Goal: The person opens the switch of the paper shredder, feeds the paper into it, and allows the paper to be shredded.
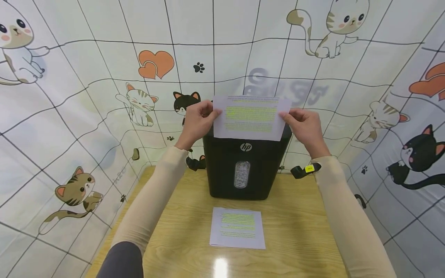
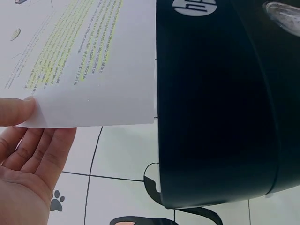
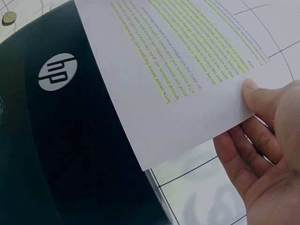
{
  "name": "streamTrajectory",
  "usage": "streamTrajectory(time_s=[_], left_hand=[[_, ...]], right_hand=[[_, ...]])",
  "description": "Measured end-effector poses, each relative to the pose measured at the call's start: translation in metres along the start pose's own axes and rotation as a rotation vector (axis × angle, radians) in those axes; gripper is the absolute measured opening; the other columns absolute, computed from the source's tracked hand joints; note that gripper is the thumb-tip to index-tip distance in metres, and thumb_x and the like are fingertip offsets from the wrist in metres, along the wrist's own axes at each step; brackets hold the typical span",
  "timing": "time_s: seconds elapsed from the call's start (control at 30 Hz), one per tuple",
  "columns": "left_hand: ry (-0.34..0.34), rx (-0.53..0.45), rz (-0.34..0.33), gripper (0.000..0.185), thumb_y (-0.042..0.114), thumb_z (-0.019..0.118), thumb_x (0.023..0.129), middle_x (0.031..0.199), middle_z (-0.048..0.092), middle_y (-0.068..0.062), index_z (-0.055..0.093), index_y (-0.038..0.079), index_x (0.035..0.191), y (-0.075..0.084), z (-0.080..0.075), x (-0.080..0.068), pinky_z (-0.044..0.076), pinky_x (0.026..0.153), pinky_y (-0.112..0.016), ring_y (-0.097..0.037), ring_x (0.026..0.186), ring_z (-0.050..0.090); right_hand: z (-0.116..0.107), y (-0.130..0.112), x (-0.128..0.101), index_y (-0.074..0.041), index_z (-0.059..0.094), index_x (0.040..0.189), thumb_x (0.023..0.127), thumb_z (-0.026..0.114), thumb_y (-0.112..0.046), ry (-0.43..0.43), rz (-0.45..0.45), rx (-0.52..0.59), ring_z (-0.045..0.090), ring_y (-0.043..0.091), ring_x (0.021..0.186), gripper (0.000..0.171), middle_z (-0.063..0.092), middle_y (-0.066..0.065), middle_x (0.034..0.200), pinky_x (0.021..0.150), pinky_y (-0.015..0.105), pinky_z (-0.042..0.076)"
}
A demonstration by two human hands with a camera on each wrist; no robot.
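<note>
A printed sheet with yellow highlighting (image 1: 251, 117) is held upright over the top of the black HP paper shredder (image 1: 245, 166), pinched at its left edge by the left hand (image 1: 196, 123) and at its right edge by the right hand (image 1: 306, 127), thumbs in front and fingers behind. The sheet's long axis runs left to right, level with the shredder's top and squarely between the two hands, so neither hand is nearer; its lower edge appears to sit at the feed slot, though the slot itself is hidden behind the paper. A second highlighted sheet (image 1: 237, 227) lies flat on the wooden table (image 1: 174, 231), near to the person, in front of the shredder.
</note>
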State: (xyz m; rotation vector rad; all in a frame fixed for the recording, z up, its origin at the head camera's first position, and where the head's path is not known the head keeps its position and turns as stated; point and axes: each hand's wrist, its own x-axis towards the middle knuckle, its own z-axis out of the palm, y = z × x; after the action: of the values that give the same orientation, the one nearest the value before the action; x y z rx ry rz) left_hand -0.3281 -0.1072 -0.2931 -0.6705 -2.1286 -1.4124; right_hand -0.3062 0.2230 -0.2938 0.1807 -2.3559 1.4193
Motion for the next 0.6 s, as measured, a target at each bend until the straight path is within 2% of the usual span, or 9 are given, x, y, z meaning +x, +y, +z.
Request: streamTrajectory(time_s=[0.17, 0.2, 0.3, 0.6], left_hand=[[-0.003, 0.028, 0.016, 0.013, 0.014, 0.071, 0.098, 0.095, 0.079, -0.013, 0.070, 0.004, 0.090, 0.003, -0.001, 0.012, 0.050, 0.072, -0.022, -0.021, 0.084, 0.074], [-0.006, 0.036, 0.012, 0.012, 0.015, 0.070, 0.098, 0.095, 0.079, -0.012, 0.070, 0.004, 0.091, 0.003, -0.001, 0.015, 0.047, 0.077, -0.020, -0.021, 0.084, 0.075], [-0.017, 0.037, 0.000, 0.011, 0.015, 0.070, 0.098, 0.096, 0.079, -0.012, 0.070, 0.005, 0.092, 0.002, -0.002, 0.022, 0.044, 0.076, -0.023, -0.021, 0.086, 0.076], [-0.025, 0.017, -0.046, 0.010, 0.015, 0.071, 0.098, 0.099, 0.079, -0.012, 0.072, 0.006, 0.096, -0.006, -0.002, 0.034, 0.047, 0.075, -0.024, -0.021, 0.094, 0.077]], right_hand=[[-0.002, -0.004, 0.010, -0.013, 0.076, 0.120, 0.092, 0.073, -0.051, 0.013, 0.011, -0.007, 0.060, 0.012, 0.094, 0.047, 0.075, -0.009, 0.102, 0.082, 0.028, 0.043], [-0.002, -0.005, 0.012, -0.013, 0.076, 0.120, 0.092, 0.073, -0.051, 0.014, 0.012, -0.006, 0.061, 0.011, 0.094, 0.047, 0.075, -0.010, 0.100, 0.083, 0.028, 0.044], [-0.002, -0.007, 0.018, -0.012, 0.076, 0.118, 0.091, 0.074, -0.050, 0.010, 0.026, 0.004, 0.063, 0.010, 0.094, 0.046, 0.075, -0.012, 0.098, 0.086, 0.028, 0.043], [0.005, -0.002, 0.036, -0.012, 0.076, 0.114, 0.092, 0.073, -0.048, -0.015, 0.039, 0.043, 0.058, 0.013, 0.096, 0.042, 0.074, -0.007, 0.101, 0.087, 0.028, 0.044]])
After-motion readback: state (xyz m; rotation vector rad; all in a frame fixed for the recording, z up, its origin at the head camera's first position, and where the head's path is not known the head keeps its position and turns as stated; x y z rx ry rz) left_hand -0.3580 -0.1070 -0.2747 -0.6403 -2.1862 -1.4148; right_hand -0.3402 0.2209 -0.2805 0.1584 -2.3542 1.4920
